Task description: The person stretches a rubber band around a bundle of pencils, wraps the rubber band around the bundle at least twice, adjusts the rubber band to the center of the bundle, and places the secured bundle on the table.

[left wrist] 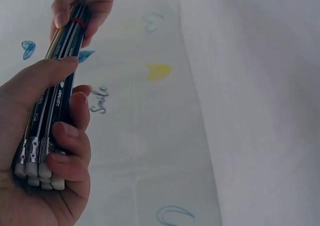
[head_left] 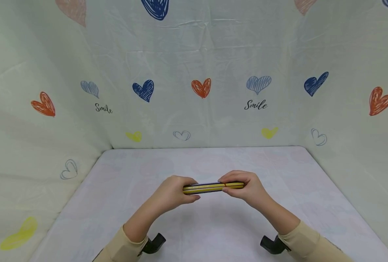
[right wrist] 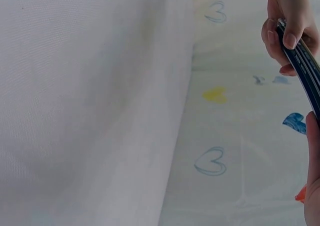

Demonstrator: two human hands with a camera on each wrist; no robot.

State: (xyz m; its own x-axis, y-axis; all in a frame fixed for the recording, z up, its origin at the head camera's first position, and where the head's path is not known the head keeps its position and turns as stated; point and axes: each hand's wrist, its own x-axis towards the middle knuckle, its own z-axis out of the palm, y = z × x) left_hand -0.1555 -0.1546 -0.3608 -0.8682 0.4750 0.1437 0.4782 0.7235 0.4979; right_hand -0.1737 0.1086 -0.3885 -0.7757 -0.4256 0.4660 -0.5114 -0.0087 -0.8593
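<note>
Pencils [head_left: 210,187] are bundled by a red band [left wrist: 79,22]; I see left hand [head_left: 174,191] and right hand [head_left: 251,186] fingers pinching them, not yet released.

- The left hand [right wrist: 291,23], upper right, grips the bundle of dark pencils [right wrist: 303,62], thumb across them.
- The bundle slants down to the right edge.
- The right hand [right wrist: 313,178], cut off by that edge, touches the bundle lower down.
- A white surface [right wrist: 85,106] fills the left.
- Beside it, pale cloth [right wrist: 240,46] bears outlined, yellow, blue and orange hearts.
</note>
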